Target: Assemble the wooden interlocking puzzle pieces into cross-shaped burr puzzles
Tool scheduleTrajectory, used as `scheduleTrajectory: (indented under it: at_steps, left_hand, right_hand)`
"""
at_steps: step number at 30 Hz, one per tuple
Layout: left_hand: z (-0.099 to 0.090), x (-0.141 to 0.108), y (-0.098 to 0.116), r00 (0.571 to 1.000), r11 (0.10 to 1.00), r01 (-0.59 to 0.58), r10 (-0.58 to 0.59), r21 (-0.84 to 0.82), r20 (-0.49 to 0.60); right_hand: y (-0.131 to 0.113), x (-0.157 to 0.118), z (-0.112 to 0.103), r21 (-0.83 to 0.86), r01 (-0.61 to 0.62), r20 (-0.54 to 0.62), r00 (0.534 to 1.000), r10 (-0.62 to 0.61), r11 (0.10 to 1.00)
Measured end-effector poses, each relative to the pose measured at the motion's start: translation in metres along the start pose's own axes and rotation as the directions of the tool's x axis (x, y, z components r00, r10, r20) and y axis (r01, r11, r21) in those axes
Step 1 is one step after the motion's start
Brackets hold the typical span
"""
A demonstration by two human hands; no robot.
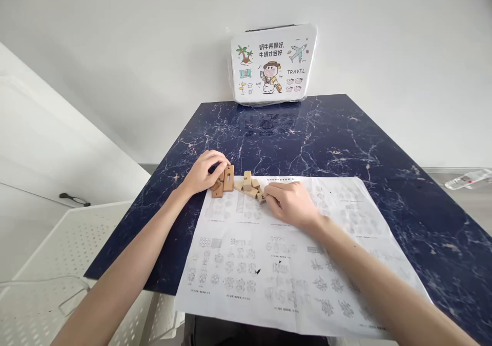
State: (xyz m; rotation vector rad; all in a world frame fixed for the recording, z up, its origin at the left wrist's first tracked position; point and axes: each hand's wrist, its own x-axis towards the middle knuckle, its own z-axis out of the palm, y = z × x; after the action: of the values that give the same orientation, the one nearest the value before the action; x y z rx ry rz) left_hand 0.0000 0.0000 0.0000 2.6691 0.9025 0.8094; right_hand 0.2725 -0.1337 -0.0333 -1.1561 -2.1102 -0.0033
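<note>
The left hand [205, 173] bends its thumb and fingers against flat, brown, slotted wooden blocks [228, 186]; whether it pinches one, I cannot tell. The right hand [290, 202] is curled, fingertips hidden, just beside a heap of pale, notched wooden blocks [247, 182] between the hands. Under the right hand spreads a creased white printed sheet [223, 228]; beyond both hands, across a glossy navy marbled tabletop [326, 141], stands a white, cartoon-printed case [274, 64].

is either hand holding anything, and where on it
It cannot be told: left hand touches brown blocks near their top, right hand is by pale blocks.
</note>
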Motion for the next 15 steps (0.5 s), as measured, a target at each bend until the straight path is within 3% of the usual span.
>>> scheduleTrajectory:
  at_steps: [7, 15]
  left_hand:
    - [0.0033, -0.0011, 0.0028, 0.992, 0.998, -0.056, 0.053, 0.023, 0.119]
    - [0.0033, -0.0018, 0.0076, 0.991, 0.987, -0.059, 0.040, 0.147, 0.129]
  right_hand:
    - [-0.0002, -0.0012, -0.0013, 0.080, -0.077, 0.068, 0.995, 0.072, 0.994]
    - [0.0006, -0.0006, -0.0011, 0.139, -0.138, 0.068, 0.989, 0.129, 0.981]
